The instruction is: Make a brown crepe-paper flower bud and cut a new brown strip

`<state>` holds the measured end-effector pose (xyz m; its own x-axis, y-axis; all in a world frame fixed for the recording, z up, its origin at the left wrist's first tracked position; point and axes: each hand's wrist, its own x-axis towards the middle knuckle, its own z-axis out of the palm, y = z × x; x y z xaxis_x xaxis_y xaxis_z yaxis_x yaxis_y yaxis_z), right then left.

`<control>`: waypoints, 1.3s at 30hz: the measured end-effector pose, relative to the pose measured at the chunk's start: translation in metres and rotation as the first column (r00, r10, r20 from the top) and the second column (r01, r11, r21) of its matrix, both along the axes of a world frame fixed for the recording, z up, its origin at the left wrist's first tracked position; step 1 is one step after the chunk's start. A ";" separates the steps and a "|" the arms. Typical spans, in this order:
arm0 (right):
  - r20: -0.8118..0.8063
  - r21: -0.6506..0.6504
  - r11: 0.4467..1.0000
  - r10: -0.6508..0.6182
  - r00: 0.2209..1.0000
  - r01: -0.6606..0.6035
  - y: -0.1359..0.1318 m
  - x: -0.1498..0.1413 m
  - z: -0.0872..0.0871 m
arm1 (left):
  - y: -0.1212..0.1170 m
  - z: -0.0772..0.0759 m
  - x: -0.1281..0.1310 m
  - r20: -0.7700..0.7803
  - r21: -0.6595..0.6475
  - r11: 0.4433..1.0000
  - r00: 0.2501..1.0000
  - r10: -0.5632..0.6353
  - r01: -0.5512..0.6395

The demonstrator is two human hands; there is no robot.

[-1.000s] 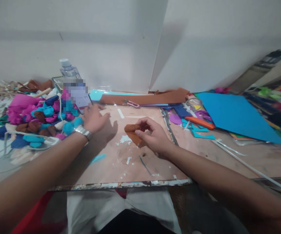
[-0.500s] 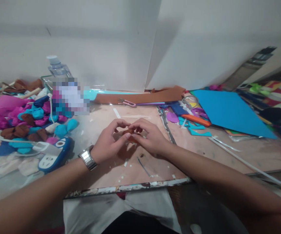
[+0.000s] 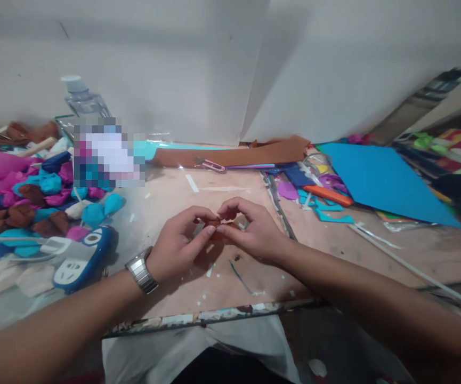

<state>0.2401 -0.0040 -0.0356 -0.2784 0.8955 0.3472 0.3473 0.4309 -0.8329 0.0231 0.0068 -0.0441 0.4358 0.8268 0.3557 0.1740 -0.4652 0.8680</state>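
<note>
Between both hands, above the middle of the table, is a small crumpled piece of brown paper (image 3: 213, 221). My left hand (image 3: 184, 233) pinches it with thumb and forefinger. From the other side my right hand (image 3: 256, 229) grips it too, fingers curled and thumb tip close to the left thumb. Most of the paper is hidden by the fingers. Behind the hands lies a long brown paper strip (image 3: 246, 157), with pink-handled thread snips (image 3: 213, 165) on its front edge.
Crumpled magenta, blue and brown paper bundles (image 3: 58, 189) are heaped left, beside a blue-and-white power socket (image 3: 82, 261) with a cable. A clear bottle (image 3: 84, 101) stands behind. Right are an orange-handled cutter (image 3: 328, 195), a blue sheet (image 3: 386, 181) and a thin white strip (image 3: 414, 265).
The view has shifted slightly, so the hands appear a little lower. Both hands still hold the brown paper, and the fingertips have shifted slightly on it.
</note>
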 end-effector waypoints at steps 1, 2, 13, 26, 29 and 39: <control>-0.003 -0.011 1.000 -0.001 1.000 0.001 0.000 0.000 0.000 | -0.001 0.001 0.000 0.013 -0.010 1.000 1.000 0.006 -0.006; -0.004 -0.023 1.000 0.002 1.000 -0.002 0.000 0.001 0.000 | -0.001 0.001 -0.001 0.025 -0.018 1.000 1.000 0.009 -0.009; 0.059 0.040 0.999 0.028 0.998 -0.030 0.002 0.003 -0.001 | 0.000 0.000 -0.008 0.013 -0.072 0.997 1.000 0.000 0.000; 0.056 0.048 0.998 0.031 0.998 -0.033 0.001 0.002 0.003 | 0.000 -0.001 -0.009 0.031 -0.093 0.995 0.999 -0.034 0.037; 0.050 0.038 0.999 0.027 0.998 -0.029 0.002 0.002 0.003 | 0.000 -0.004 -0.009 0.039 -0.088 0.994 0.998 -0.055 0.058; 0.036 0.031 0.999 0.028 0.999 -0.029 0.000 0.002 0.001 | 0.002 -0.006 -0.007 0.029 0.012 0.994 0.993 -0.111 0.110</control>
